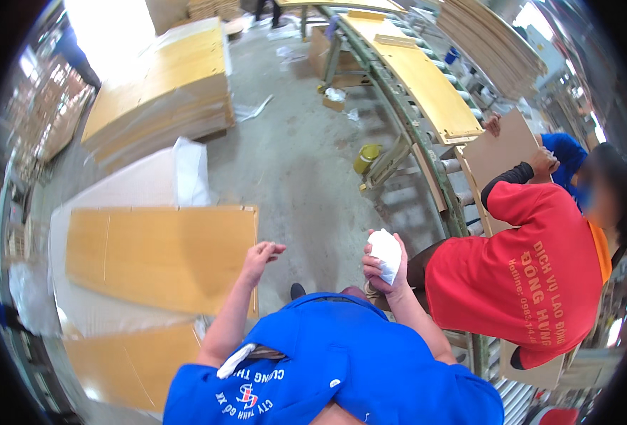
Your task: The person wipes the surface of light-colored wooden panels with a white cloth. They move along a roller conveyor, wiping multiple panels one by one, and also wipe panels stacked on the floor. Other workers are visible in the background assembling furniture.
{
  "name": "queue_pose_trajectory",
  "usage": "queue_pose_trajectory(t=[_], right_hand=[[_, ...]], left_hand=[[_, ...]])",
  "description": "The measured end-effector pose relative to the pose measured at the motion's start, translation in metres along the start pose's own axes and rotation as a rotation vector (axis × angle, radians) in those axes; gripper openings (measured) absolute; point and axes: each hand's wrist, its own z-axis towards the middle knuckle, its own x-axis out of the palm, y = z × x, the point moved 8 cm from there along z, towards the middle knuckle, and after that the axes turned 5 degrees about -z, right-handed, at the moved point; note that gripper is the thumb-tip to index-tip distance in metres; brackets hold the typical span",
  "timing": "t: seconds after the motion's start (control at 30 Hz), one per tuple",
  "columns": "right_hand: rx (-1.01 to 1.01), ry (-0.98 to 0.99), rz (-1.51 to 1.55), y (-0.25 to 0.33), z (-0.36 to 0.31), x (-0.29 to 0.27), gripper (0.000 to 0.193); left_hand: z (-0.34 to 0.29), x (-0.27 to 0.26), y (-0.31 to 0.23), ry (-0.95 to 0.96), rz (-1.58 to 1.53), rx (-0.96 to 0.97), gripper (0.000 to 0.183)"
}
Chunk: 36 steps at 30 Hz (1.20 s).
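The right hand [383, 273] is raised in front of the chest, its fingers closed around a white cloth [386, 253] bunched into a wad that sticks up above the knuckles. The left hand [260, 256] is held out beside it, empty, fingers loosely curled and touching nothing. It hovers at the right end of a yellow wooden panel [161, 256] that lies flat on a white sheet [143, 180] below and to the left.

The panel's top face looks smooth and evenly coloured, with a thin line across it near its left end; whether it has been wiped cannot be told, since no streak or wet patch shows. The cloth is well apart from the panel, up in the air, so no wiping is under way at this instant. A second yellow panel [132, 365] lies lower left, partly hidden by the blue sleeve, and a tall stack of pale boards [161, 92] stands on the concrete floor [292, 163] farther off, so there appears to be plenty of stock about.

To the right, a co-worker in a red shirt [533, 276] leans over a roller conveyor [412, 127], one hand on a brown board [501, 159] standing on edge there. A long yellow panel [420, 78] rests on the rollers beyond. A small yellow can [366, 157] sits on the floor by the conveyor's leg.

As a judgement, the work is at a pause between pieces: cloth ready in hand, nearest panel laid out but untouched.
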Motion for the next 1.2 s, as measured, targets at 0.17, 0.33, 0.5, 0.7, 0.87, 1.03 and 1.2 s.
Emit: queue_pose_trajectory(t=[0.17, 0.33, 0.5, 0.7, 0.87, 1.03, 1.2], right_hand=[[-0.004, -0.155, 0.074, 0.047, 0.067, -0.030, 0.050], [0.013, -0.043, 0.067, 0.115, 0.163, -0.015, 0.051], [0.057, -0.110, -0.030, 0.203, 0.268, -0.001, 0.053], [0.187, -0.057, -0.022, 0.246, 0.401, 0.053, 0.050], [0.307, -0.084, -0.065, 0.255, 0.496, 0.060, 0.047], [0.344, -0.052, -0.147, 0.269, 0.600, 0.077, 0.046], [0.323, -0.070, -0.107, 0.288, 0.698, 0.114, 0.047]], left_hand=[[0.085, 0.011, -0.016, -0.073, 0.025, -0.012, 0.015], [0.189, -0.003, -0.062, -0.156, 0.430, 0.015, 0.025], [0.258, 0.000, -0.081, -0.114, 0.905, -0.013, 0.039], [0.283, -0.062, -0.085, -0.470, 0.573, -0.181, 0.040], [0.282, -0.087, -0.068, -0.594, 0.492, -0.352, 0.042], [0.321, -0.134, -0.064, -0.637, 0.472, -0.610, 0.043], [0.458, -0.195, -0.141, -0.473, 0.789, -0.411, 0.042]])
